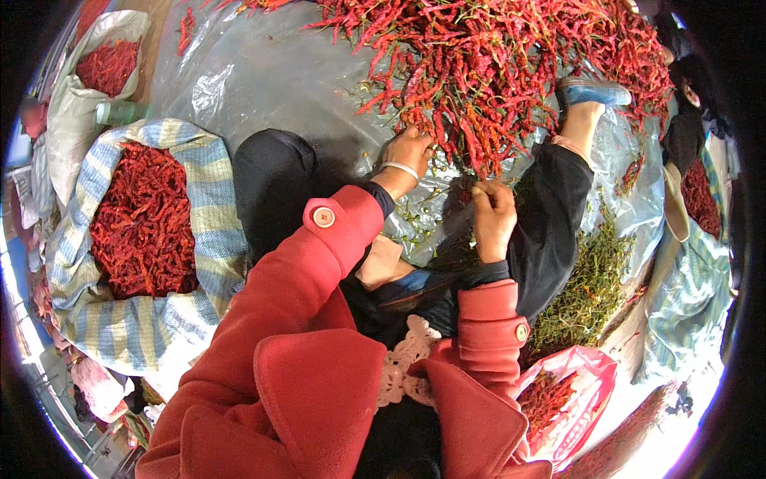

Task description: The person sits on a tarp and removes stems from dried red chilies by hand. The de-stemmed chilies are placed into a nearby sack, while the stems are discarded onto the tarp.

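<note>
A large heap of dried red chili peppers (479,66) lies on a clear plastic sheet (269,72) before me. My left hand (410,155), with a pale bracelet at the wrist, is at the heap's near edge, its fingers curled against some peppers; what lies within them is hidden. To its right, my right hand (495,212) pinches with thumb and forefinger at the lower end of a dried chili pepper (491,167) at the heap's tip. Loose green stems (419,221) are scattered on the sheet between and below my hands.
A striped woven sack (209,173) of red peppers stands at left, a white sack (66,126) of peppers behind it. A pile of green stems (586,281) lies at right, above a red plastic bag (592,395) with chilies. Another person's arm and a sack (682,305) are at far right.
</note>
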### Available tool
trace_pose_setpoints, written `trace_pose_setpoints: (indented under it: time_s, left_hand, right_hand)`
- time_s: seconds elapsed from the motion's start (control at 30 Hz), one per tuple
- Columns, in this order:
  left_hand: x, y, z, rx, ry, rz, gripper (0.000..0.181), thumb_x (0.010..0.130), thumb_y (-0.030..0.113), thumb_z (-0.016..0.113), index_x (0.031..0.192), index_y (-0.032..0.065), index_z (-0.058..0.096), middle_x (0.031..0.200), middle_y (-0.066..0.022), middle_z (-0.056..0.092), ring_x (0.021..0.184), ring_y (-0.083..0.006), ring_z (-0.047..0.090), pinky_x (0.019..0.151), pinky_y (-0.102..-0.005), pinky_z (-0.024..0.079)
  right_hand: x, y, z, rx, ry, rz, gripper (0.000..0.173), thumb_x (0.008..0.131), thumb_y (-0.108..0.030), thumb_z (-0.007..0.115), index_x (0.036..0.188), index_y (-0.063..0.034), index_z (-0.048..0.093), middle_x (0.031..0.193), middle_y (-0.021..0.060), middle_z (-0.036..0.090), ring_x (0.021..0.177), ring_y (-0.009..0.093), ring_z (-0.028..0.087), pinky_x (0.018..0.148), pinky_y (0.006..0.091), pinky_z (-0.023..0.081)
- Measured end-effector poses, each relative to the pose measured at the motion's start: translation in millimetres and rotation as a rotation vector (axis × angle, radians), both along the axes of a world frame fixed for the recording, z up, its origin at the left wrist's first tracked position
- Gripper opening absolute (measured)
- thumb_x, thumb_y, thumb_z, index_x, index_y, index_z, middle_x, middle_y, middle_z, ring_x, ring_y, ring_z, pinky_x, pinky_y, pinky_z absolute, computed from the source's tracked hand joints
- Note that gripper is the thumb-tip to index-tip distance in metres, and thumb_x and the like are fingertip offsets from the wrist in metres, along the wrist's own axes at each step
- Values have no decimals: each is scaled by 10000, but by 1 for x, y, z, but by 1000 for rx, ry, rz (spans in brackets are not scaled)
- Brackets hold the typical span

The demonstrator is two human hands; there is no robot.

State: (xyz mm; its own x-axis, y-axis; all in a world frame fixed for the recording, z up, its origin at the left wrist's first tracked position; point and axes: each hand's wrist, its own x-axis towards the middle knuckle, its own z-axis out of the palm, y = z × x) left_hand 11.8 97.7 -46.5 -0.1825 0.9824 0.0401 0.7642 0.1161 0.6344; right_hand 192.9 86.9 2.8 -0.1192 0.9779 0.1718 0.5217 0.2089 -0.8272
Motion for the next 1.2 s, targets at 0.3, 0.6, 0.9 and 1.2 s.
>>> trace_pose_setpoints:
  time_s: [0.3, 0.6, 0.9, 1.2]
  left_hand:
    - [-24, -27, 36, 113, -96, -134, 96, 689, 79, 586, 767, 46, 541, 755, -107, 524, 685, -266, 541, 599, -350, 434]
    - [-15, -78, 83, -257, -996, -47, 87, 762, -30, 535, 835, -3, 496, 742, -39, 558, 674, -100, 559, 601, -226, 464]
    - [-12, -88, 70, -425, -1400, 47, 101, 725, -20, 530, 810, 26, 503, 739, -43, 542, 644, -137, 555, 598, -258, 479]
    - [-8, -87, 59, -307, -981, -7, 42, 718, 22, 531, 740, 31, 496, 697, -30, 544, 624, -148, 560, 573, -264, 463]
  right_hand:
    - [-20, -6, 3, -253, 110, -19, 109, 740, -42, 570, 845, -20, 587, 826, 121, 578, 750, 225, 558, 698, 287, 437]
    - [-49, -30, 26, -809, 786, 240, 180, 752, 21, 572, 920, -5, 512, 757, 23, 538, 617, 93, 500, 567, 216, 431]
    - [-43, -42, 19, -903, 858, 263, 161, 769, -11, 555, 891, -31, 452, 713, 8, 466, 603, 84, 423, 539, 212, 358]
    - [-47, -45, 14, -969, 875, 290, 125, 801, -46, 525, 893, -44, 440, 707, 7, 463, 561, 79, 400, 507, 211, 342]
